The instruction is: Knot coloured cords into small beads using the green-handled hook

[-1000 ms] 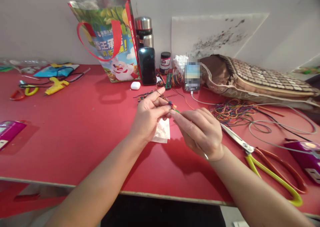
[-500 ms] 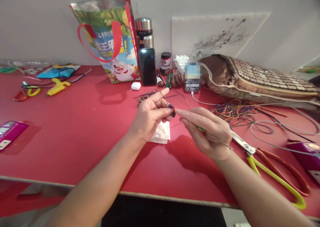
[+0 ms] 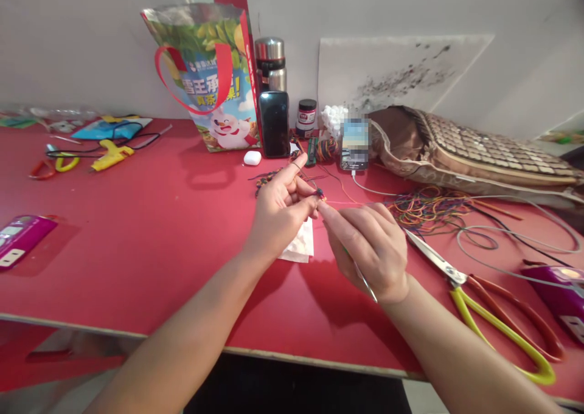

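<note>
My left hand pinches the end of a multicoloured braided cord between thumb and fingers, index finger raised. Just to its right my right hand is closed on a thin metal needle-like tool, its tip meeting the cord's knot. An orange thread runs from the knot to a tangle of coloured threads. A small white paper piece lies under the hands on the red table.
Large scissors with yellow and red handles lie at the right. A printed paper bag, flask, dark phone, small jar and lit phone line the back. A yellow glue gun is far left; pink boxes sit at both sides.
My right hand drew back toward me and turned, so the thin tool now sticks out below the palm. The view shifted slightly; the left hand kept its pinch on the cord.
</note>
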The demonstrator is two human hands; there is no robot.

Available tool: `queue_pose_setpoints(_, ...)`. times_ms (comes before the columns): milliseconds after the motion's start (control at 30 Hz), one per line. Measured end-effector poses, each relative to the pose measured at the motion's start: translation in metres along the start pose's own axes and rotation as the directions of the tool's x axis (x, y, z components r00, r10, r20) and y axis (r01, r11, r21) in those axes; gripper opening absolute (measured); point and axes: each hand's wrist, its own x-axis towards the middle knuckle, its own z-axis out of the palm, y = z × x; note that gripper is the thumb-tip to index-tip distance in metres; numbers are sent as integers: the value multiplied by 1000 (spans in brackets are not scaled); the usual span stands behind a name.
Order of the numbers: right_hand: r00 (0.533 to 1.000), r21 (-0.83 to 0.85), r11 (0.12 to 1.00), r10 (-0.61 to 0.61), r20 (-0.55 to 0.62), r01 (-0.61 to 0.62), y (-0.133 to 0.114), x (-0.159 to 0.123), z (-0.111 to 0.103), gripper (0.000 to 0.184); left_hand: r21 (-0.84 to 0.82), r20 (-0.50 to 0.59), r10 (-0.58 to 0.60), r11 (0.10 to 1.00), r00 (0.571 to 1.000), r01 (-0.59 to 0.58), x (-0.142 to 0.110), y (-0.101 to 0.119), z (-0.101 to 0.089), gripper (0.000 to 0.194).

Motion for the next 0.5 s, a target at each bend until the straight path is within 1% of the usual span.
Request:
queue_pose_setpoints(133, 1000, 57, 998, 16, 6, -16, -1, 4, -6, 45, 111, 73, 93, 989, 993, -101, 1, -5, -5, 77)
queue_pose_setpoints(267, 997, 125, 990, 69, -20, -66, -2, 5, -9, 40, 151, 129, 121, 978, 984, -140, 1, -5, -8, 76)
queue_pose_setpoints(333, 994, 157, 983, 100, -50, -91, -3, 6, -9, 41, 145, 129, 125, 979, 984, -144, -1, -2, -6, 71)
queue_pose_setpoints(400, 991, 180, 979, 113, -70, -99, -3, 6, -10, 42, 137, 102, 116, 982, 988, -130, -3, 1, -4, 65)
queue_pose_setpoints(500, 991, 189, 976, 122, -54, -109, -3, 8, -12, 43, 124, 69, 100, 986, 993, -108, -4, 4, -2, 62)
